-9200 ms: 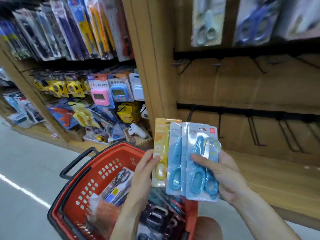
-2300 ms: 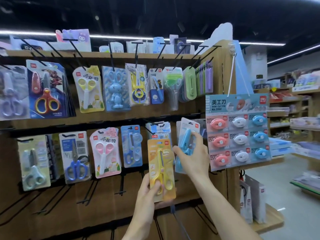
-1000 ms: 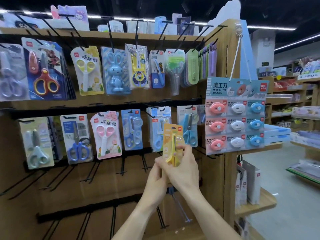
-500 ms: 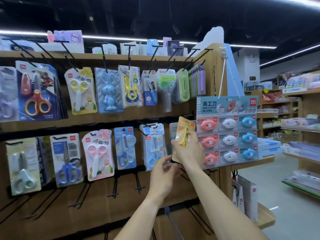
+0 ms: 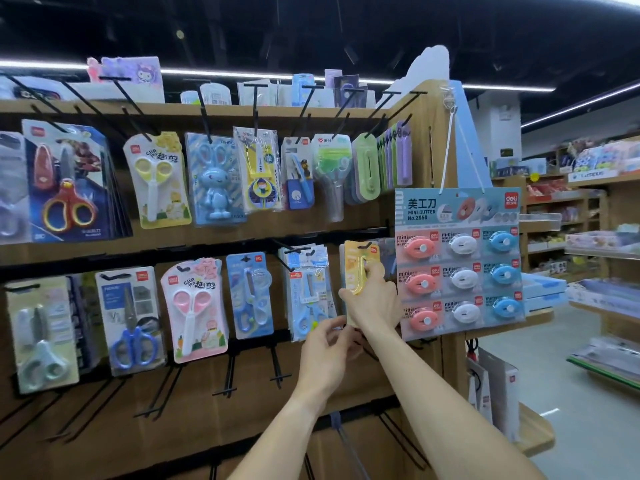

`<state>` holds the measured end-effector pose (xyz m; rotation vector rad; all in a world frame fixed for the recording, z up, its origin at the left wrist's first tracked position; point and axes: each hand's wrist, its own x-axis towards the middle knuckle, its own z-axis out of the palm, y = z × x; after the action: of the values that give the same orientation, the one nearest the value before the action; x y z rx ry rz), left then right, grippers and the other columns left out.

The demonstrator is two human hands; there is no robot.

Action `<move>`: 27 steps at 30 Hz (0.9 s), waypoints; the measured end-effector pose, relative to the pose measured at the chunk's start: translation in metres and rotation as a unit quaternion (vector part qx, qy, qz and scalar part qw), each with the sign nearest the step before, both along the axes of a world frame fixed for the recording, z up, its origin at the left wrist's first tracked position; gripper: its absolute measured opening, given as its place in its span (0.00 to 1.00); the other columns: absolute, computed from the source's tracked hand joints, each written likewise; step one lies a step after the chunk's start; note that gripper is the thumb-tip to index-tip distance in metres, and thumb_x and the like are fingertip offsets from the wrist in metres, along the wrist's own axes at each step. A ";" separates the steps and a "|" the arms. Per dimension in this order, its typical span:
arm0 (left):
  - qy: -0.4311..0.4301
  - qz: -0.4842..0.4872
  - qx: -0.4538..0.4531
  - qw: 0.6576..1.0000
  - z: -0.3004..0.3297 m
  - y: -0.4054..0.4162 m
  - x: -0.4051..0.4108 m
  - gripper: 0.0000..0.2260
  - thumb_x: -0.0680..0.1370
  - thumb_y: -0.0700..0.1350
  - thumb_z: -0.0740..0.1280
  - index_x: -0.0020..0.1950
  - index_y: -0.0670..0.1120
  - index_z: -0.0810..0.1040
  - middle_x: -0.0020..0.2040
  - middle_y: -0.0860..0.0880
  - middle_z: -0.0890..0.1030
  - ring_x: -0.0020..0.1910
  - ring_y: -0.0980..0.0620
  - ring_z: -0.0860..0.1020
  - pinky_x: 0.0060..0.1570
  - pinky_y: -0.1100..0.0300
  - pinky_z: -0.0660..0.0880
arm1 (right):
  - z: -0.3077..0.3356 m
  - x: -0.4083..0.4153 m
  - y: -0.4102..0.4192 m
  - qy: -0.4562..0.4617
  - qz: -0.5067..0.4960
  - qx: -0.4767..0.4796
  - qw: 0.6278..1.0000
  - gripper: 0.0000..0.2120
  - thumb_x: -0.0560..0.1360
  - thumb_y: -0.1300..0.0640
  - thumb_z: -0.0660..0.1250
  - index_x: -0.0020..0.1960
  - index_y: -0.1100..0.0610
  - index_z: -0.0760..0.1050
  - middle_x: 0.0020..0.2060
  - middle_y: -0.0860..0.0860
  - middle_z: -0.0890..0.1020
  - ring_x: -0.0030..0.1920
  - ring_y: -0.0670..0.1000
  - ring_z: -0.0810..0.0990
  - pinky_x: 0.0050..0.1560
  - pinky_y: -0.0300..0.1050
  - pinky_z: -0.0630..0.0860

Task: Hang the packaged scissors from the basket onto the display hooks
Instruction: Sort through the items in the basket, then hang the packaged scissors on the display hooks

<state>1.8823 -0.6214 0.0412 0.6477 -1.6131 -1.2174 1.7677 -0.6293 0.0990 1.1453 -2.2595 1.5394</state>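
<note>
Hanging the yellow scissors pack [image 5: 360,268] on its hook [image 5: 364,245] is the step in hand, carried out against the wooden display rack [image 5: 214,237], the largest thing in view, with its rows of black hooks. To the right of the fingers hangs the blue cutter card [image 5: 457,261], printed "MINI CUTTER No.2050" with a red brand tag whose letters appear to read "deli"; each small cutter on it is marked "mini". To the left of the fingers hang the pale blue scissors packs [image 5: 306,292], and further left a pink scissors pack [image 5: 194,310] with a red corner tag. The right hand [image 5: 372,299] grips the yellow scissors pack at mid-height, thumb and fingers curled round its edges; the pack's top slot sits at the hook tip, just above the fingertips. The left hand [image 5: 325,344] is below, its fingers loosely curled at the pack's lower edge; whether they pinch it cannot be told. To do the step well, keep the pack upright, align the slot with the hook tip, slide straight back, and steady the lower edge until the pack hangs freely. The basket is not in view.
</note>
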 end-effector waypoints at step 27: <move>-0.496 0.415 -0.042 0.762 -0.221 0.163 0.491 0.26 0.82 0.63 0.59 0.76 0.52 0.74 0.70 0.50 0.77 0.69 0.47 0.76 0.70 0.53 0.72 | -0.264 0.387 0.102 -0.037 0.619 0.094 0.779 0.24 0.77 0.56 0.75 0.70 0.48 0.74 0.62 0.44 0.81 0.64 0.43 0.79 0.66 0.41 0.73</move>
<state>2.3732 -0.4581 -0.1795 1.9103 -1.7797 -0.0511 2.1549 -0.5273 -0.1648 3.0248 -1.6157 1.5961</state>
